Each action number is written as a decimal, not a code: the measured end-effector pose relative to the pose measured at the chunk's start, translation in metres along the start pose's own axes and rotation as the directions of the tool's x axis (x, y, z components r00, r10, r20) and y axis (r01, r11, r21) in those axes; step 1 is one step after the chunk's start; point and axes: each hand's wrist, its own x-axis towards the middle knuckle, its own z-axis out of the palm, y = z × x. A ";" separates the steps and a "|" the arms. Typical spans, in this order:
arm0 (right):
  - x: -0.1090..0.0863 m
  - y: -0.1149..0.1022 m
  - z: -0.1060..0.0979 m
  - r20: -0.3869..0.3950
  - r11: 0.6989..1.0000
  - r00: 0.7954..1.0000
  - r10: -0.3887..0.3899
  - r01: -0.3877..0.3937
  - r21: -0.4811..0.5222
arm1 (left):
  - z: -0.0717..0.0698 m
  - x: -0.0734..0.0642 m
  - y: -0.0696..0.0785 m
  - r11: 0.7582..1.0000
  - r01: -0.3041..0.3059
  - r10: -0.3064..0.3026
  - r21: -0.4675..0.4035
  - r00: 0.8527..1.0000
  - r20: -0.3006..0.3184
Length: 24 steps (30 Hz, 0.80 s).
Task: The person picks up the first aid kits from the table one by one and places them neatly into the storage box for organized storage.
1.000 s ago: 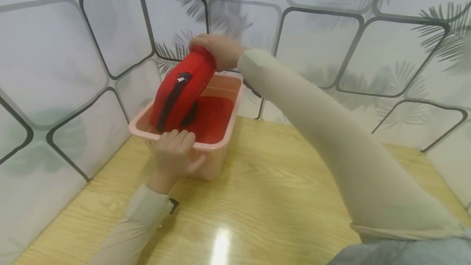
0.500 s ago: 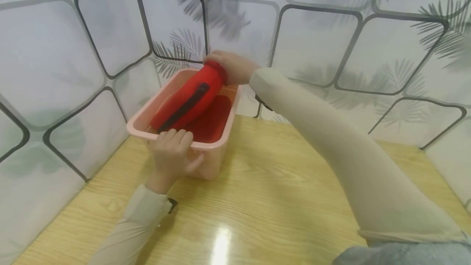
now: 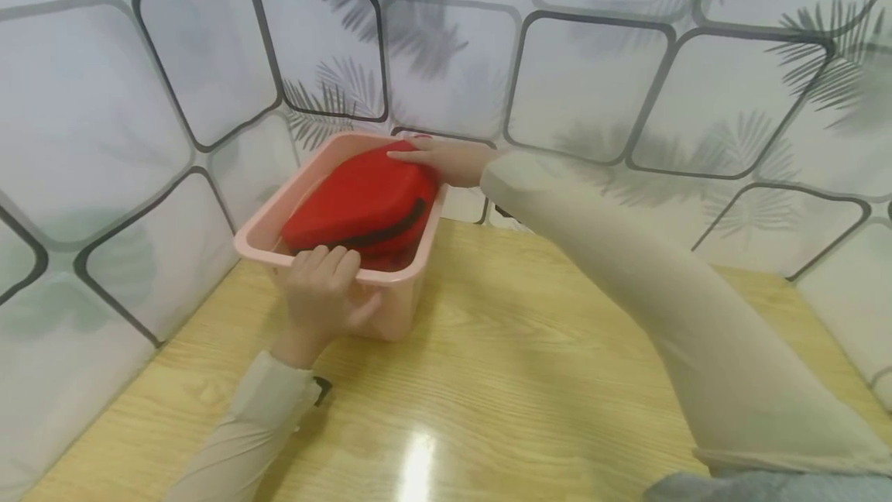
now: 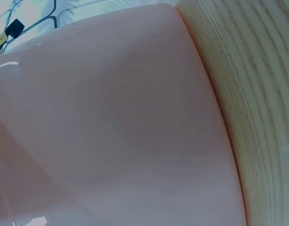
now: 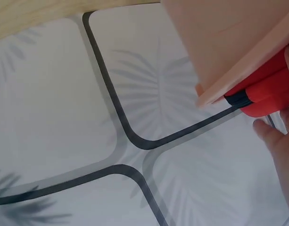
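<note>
A red zip pouch (image 3: 355, 200) with a black zipper along its side lies tilted in a pink plastic basin (image 3: 244, 245), its far end up at the rim. My right hand (image 3: 449, 161) rests on that far end, fingers reaching out straight across the top. In the right wrist view, fingertips (image 5: 269, 134) show beside the pouch's end (image 5: 267, 96). My left hand (image 3: 324, 285) grips the basin's near rim, fingers hooked over it and thumb outside. Below the pouch, a darker red surface (image 3: 390, 259) shows inside the basin. The left wrist view is filled by the basin's outer wall (image 4: 116, 117).
The basin stands on a wood-grain table (image 3: 502, 378), close to the corner of two patterned walls (image 3: 592, 91). A small black object with a yellow label (image 4: 12, 30) shows at the left wrist view's upper left.
My right hand has lowered the pouch from standing steeply above the basin into it. The pouch has turned over, and the right fingers have straightened. My left hand keeps its hold on the rim.
</note>
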 end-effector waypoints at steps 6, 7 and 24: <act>-0.003 0.001 0.002 0.000 1.000 1.000 0.008 -0.008 -0.020 | 0.002 -0.002 -0.001 1.000 -0.002 0.002 -0.003 1.000 0.012; -0.004 0.001 0.002 -0.007 1.000 1.000 0.010 -0.010 -0.023 | 0.002 -0.002 -0.001 1.000 -0.001 0.001 -0.003 1.000 0.015; -0.053 0.012 -0.001 -0.062 0.968 0.967 0.246 -0.243 0.063 | -0.026 0.024 -0.007 0.965 0.217 -0.146 -0.148 0.911 0.386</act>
